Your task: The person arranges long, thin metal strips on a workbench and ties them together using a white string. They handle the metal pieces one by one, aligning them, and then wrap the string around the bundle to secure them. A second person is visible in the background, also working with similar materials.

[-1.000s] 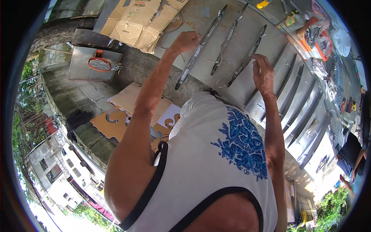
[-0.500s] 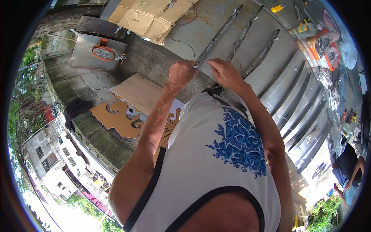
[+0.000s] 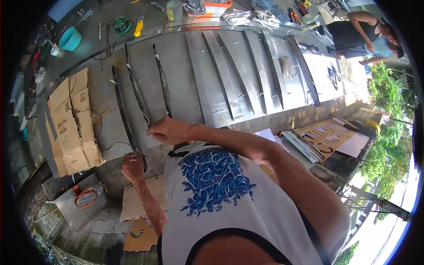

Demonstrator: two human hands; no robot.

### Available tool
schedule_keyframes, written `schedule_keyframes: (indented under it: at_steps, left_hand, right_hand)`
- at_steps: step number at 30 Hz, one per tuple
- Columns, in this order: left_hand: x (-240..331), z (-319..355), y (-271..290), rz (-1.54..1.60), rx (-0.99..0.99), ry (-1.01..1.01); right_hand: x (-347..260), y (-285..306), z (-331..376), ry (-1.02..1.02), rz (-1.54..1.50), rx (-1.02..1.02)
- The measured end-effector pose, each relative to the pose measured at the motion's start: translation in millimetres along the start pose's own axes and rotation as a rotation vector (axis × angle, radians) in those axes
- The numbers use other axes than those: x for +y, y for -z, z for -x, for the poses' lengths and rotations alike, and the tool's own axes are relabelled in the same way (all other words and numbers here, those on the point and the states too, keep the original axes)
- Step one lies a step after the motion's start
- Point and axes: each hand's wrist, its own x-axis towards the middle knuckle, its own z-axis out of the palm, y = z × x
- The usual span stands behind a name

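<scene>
My left hand is closed round the near end of a long, narrow dark metal strip, which lies over the table's front edge. To its right, my right hand has its fingers pinched together beside the near end of a second dark strip. Whatever may be between those fingertips is too small to make out. A third narrow strip, with light ties or wrapping on it, lies farther right, just beyond my right hand. All three rest on a grey metal tabletop.
Flattened cardboard covers the table's left end. Several wider curved metal strips lie to the right. Beyond are a yellow cutter, a wire spool and a teal bucket. Another person stands at the far right.
The view has swung right, bringing more of the table's far side and the wider strips into sight. My left hand keeps hold of the strip's end; my right hand stays near the second strip.
</scene>
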Motion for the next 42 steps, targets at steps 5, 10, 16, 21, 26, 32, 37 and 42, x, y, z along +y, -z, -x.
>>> schedule_keyframes:
  at_steps: [5, 10, 16, 21, 26, 32, 37, 42]
  left_hand:
    - [17.8, -4.4, -9.3, -0.056, 0.157, -0.059]
    - [-10.1, -10.5, -20.5, -0.059, -0.014, 0.028]
    - [29.3, -3.3, -21.1, -0.414, 0.275, -0.094]
    - [116.2, 6.1, -35.3, -0.293, 0.448, -0.347]
    - [241.3, 31.8, -76.6, 0.002, 0.175, -0.337]
    - [348.7, 71.7, -130.2, 0.479, -0.123, -0.469]
    - [395.7, 88.5, -149.8, 0.567, -0.437, -0.482]
    - [405.5, 96.2, -158.6, 0.593, -0.687, -0.499]
  right_hand:
    - [-24.7, 94.4, 86.5, -0.487, -0.105, 0.376]
    - [18.6, 188.7, 211.4, -0.713, -0.132, 0.937]
    - [82.0, 301.8, 360.9, -0.800, 0.623, 1.080]
    - [103.2, 362.5, 383.9, -0.829, 0.873, 0.656]
    - [134.4, 385.3, 376.9, -0.854, 0.886, 0.317]
    - [137.8, 398.5, 371.0, -0.772, 0.848, 0.336]
    - [149.5, 381.1, 378.7, -0.768, 0.585, 0.850]
    - [164.2, 361.9, 390.6, -0.829, 0.488, 0.912]
